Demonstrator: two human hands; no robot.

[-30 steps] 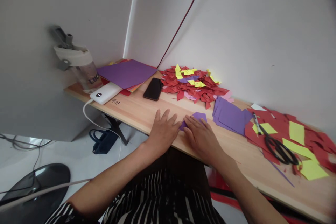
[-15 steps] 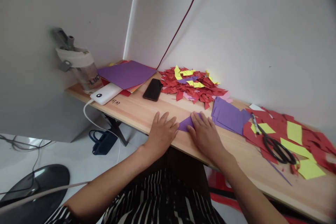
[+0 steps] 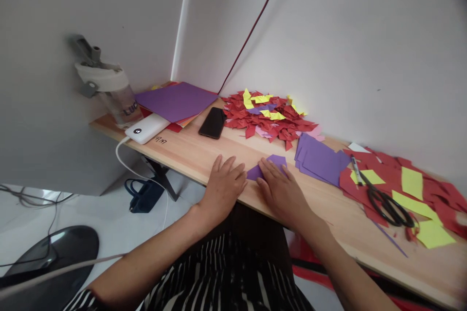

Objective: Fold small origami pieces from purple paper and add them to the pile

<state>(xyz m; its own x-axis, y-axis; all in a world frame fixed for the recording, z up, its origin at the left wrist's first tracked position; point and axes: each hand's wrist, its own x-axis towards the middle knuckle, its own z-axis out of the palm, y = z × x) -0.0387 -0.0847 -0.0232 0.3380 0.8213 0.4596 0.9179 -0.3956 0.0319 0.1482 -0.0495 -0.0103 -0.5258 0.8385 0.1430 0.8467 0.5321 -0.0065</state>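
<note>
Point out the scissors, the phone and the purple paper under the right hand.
Scissors point(image 3: 373, 193): head view, near where the handles meet.
Phone point(image 3: 212, 123): head view, middle of the dark screen.
Purple paper point(image 3: 278, 159) under the right hand point(image 3: 280, 187): head view, uncovered part beyond the fingers.

long, narrow wood-grain table point(image 3: 193, 153), black handwriting point(image 3: 160, 140) near left end. from left: lidded water bottle point(image 3: 120, 99), white power bank point(image 3: 148, 129), layered coloured sheets point(image 3: 178, 101) with purple on top, black smartphone point(image 3: 212, 123) lying flat. just beside it, heap of folded paper pieces point(image 3: 255, 120), mostly red. mid-table: purple paper piece point(image 3: 254, 173). farther right: purple paper stack point(image 3: 321, 160), overlapping red paper pieces point(image 3: 388, 167), thin purple strip point(image 3: 390, 239).
</note>
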